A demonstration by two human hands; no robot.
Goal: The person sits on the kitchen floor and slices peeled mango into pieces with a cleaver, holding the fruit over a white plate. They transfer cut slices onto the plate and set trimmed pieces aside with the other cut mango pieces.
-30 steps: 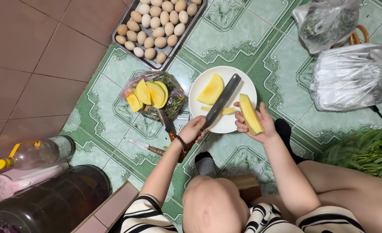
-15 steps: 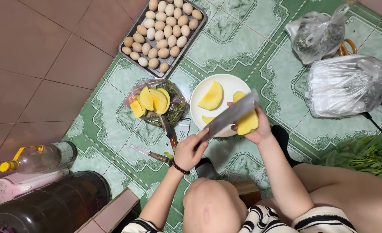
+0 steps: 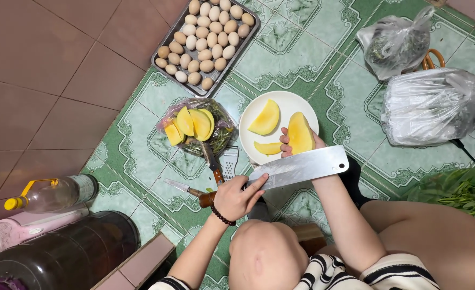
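Over the white plate on the tiled floor, the right hand closes its grip on a mango piece, holding any fall above the plate. Left hand grips the cleaver handle, blade flat beside the fruit.

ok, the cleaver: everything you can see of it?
The cleaver has a broad rectangular blade of bare grey metal and a brown wooden handle. The left hand grips the handle, forefinger laid along the blade. It is held flat side up, crossing over the right hand, just below the white plate.
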